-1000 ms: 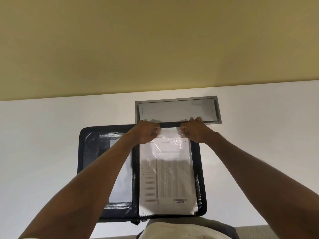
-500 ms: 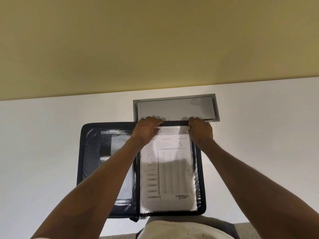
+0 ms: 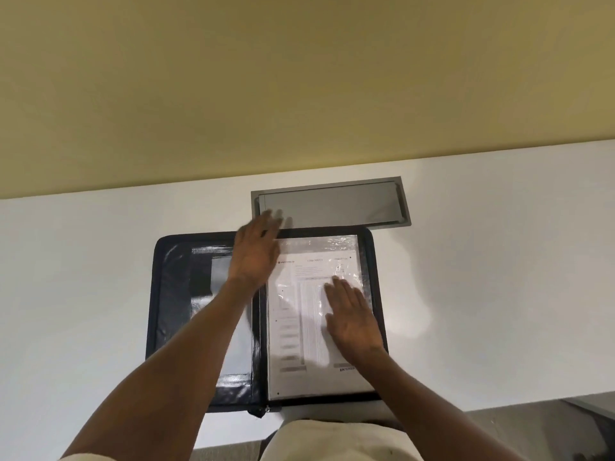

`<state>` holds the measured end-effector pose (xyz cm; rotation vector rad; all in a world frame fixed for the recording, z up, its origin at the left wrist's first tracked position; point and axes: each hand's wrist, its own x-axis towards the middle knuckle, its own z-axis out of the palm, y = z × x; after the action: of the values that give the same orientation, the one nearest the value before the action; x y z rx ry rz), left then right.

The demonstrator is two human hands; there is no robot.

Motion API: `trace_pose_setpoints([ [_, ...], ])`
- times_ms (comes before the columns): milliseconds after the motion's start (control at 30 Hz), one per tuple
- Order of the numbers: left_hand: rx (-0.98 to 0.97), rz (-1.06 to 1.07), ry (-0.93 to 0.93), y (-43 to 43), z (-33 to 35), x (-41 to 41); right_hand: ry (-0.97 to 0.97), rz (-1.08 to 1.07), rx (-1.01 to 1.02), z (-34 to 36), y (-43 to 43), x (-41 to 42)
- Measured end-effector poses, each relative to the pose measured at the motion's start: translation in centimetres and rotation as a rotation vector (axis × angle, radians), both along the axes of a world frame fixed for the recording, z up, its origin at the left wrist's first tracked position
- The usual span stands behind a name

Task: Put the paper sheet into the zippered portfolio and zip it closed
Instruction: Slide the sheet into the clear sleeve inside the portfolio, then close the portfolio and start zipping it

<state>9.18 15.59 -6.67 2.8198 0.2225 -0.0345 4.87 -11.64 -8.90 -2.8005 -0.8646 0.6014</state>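
Black fabric, near edge: the zippered portfolio [image 3: 173, 294] lies open flat on the white table [image 3: 83, 294], zip undone.
Right half: the paper sheet [image 3: 299, 377], under a clear glossy cover, sits inside the portfolio.
Right hand [image 3: 352, 321]: flat, fingers spread, pressing the sheet, gripping nothing.
Left hand [image 3: 254, 254]: open and blurred over the spine's far end, holding nothing.
Far side: grey hatch [image 3: 332, 202] touching the portfolio's top edge.
Risk: the slick cover may slide or buckle on folding, so the zip could snag a corner.
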Motion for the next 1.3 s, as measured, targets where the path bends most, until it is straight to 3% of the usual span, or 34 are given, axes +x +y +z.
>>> trace_pose_setpoints([
  [200,0.025,0.533,0.127,7.3,-1.5,-7.3,-0.079,-0.056,-0.072,-0.4,-4.3,0.2],
  [467,-0.108,0.993,0.348,9.8,-2.3,-15.1,0.014,-0.083,-0.065,1.2,-5.9,-5.8],
  [1300,-0.231,0.912,0.067,6.2,3.7,-19.9,-0.042,0.037,-0.229,0.0,-14.1,-6.0],
])
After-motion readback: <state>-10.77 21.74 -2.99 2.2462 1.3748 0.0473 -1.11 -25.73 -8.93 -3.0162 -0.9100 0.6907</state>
